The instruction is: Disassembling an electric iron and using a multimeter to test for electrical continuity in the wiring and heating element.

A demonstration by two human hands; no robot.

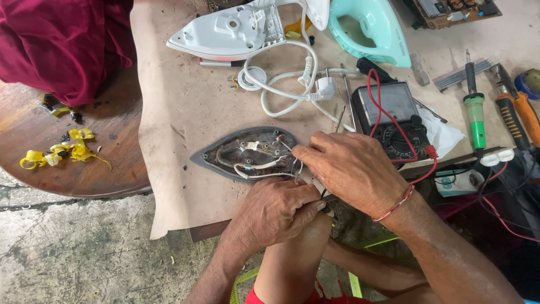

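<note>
A grey iron soleplate (pixel 225 157) lies open side up on a brown sheet, with a heating element and white wires (pixel 259 165) on it. My left hand (pixel 275 211) sits at the soleplate's near right end, fingers pinched on a thin wire or tool. My right hand (pixel 351 169) rests over the soleplate's right end, fingertips touching the wires there. What exactly each hand pinches is hidden by the fingers.
A white iron housing (pixel 230 31) and mint green handle (pixel 371 28) lie at the back, with a white cord and plug (pixel 323 87). A black multimeter (pixel 394 112) with red leads sits right. A green soldering iron (pixel 475 115), pliers (pixel 517 110), red cloth (pixel 62 42) and yellow scraps (pixel 70 149) lie around.
</note>
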